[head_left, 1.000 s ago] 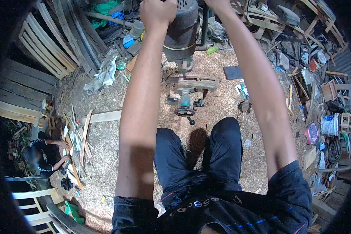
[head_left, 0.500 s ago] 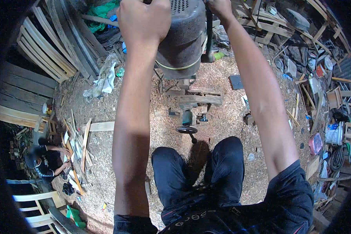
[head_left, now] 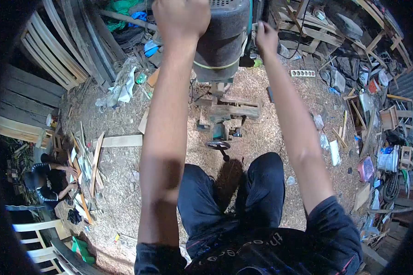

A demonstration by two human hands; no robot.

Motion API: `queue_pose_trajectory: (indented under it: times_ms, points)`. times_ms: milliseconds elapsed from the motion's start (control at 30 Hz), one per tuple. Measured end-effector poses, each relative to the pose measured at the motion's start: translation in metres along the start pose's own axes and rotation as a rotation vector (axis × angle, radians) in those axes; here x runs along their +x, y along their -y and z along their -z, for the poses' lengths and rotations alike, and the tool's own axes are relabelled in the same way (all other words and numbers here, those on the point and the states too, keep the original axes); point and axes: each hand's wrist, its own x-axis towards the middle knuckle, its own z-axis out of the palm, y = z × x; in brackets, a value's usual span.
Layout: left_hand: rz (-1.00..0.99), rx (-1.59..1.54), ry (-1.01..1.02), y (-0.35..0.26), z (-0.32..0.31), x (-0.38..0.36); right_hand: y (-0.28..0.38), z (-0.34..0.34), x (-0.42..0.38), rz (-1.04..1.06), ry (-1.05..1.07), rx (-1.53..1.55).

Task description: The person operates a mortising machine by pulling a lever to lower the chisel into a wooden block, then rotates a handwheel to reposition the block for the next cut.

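Hands [head_left: 181, 18] [head_left: 267, 40] forward, either side of machine [head_left: 221, 43]

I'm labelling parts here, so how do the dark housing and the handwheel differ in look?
The dark housing looks much larger than the handwheel. The housing is a bulky, rounded body; the handwheel is a ring. The housing runs off the picture's top; the handwheel doesn't. Both look dark.

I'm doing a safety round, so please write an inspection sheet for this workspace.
Surface: ground, strewn with pale shavings.
Job's things: machine between the arms; wheel below it in view.
Clutter: loose boards at left, pink basket at right.
Hands: left hand at the machine's left edge, right hand beside its right; grips unclear.
Cables: dark cord, upper right.
Surroundings: another person at left, near the boards.
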Motion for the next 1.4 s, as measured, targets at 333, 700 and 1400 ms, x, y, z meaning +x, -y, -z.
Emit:
queue_pose_trajectory:
  times_ms: [333, 700, 1400]
  points:
    - [0.631, 0.291, 0.689, 0.098, 0.129, -0.354, -0.038, 0.122, -0.379, -0.344, 0.918, -0.265]
    - [0.748, 0.404, 1.521, 0.116, 0.152, -0.415, -0.051, 0.103, -0.401, -0.310, 1.242, -0.649]
    - [0.734, 0.349, 1.523, 0.101, 0.148, -0.413, -0.140, 0.089, -0.448, -0.552, 1.173, -0.574]
